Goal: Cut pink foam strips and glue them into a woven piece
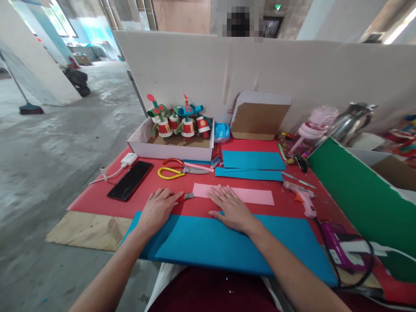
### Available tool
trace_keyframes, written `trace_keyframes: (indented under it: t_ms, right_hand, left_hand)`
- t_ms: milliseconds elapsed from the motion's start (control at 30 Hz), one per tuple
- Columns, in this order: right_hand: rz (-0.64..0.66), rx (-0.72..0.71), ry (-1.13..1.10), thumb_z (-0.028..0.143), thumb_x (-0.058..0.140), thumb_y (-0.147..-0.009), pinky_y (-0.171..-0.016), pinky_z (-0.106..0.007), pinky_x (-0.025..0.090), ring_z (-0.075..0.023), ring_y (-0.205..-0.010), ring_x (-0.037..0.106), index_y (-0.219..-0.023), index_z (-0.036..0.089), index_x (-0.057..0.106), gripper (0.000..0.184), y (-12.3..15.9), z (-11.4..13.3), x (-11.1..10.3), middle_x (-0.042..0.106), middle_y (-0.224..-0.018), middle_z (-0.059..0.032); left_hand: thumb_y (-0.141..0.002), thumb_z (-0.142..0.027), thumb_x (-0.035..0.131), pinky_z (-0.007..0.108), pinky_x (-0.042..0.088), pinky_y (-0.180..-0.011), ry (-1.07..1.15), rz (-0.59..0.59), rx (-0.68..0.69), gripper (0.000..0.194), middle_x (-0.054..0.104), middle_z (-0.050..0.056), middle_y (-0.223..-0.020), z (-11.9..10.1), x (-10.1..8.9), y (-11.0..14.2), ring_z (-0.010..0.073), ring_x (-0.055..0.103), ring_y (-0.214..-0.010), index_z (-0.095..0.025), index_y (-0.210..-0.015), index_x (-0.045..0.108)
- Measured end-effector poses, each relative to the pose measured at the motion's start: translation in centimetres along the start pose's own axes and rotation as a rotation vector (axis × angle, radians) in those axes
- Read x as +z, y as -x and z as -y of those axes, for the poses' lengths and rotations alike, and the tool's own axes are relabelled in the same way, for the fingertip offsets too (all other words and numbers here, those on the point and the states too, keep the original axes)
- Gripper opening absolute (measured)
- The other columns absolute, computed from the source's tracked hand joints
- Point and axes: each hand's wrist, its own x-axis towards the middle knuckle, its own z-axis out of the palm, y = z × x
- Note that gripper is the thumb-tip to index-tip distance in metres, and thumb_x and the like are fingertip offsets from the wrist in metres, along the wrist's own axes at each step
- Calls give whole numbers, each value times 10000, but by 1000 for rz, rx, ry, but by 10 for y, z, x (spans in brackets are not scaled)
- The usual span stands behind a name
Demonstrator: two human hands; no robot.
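My left hand (160,209) is on the left side of the red table top, its thumb and forefinger closed on a small red tool with a grey end (188,196). Most of that tool is covered by the fingers, so its kind is unclear. The grey end lies against the left end of a pink paper strip (256,196). Flat on the middle of this strip rests my right hand (232,208), fingers stretched out and holding nothing. A large blue sheet (227,242) lies under both wrists along the front edge.
Scissors (195,170) and a black phone (130,180) lie beyond my left hand. Two narrow blue strips (253,160) are behind the pink one. A pink glue gun (302,197) sits right. A white box (172,151) with paper-cup figures (187,128) stands behind.
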Motion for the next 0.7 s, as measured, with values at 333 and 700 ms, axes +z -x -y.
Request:
trace_keyframes:
  t_ms: [333,700]
  right_hand:
    - [5,7,5,693,255,-941,-1232,-526,132,-269,-1504,142,-1533,250,279,740,-1,1,0,254,-1603,-31]
    - [-2,10,-1,687,268,-943,-1235,-509,117,-268,-1504,145,-1533,250,285,735,0,1,1,264,-1603,-33]
  left_hand:
    - [-974,-222,365,368,416,-838,-4,31,-36,399,623,84,-1085,-6,-3,3,241,522,-978,-294,-1289,600]
    - [-974,-227,390,360,424,-838,-7,2,-43,386,627,78,-1079,-7,-1,4,234,530,-971,-301,-1277,617]
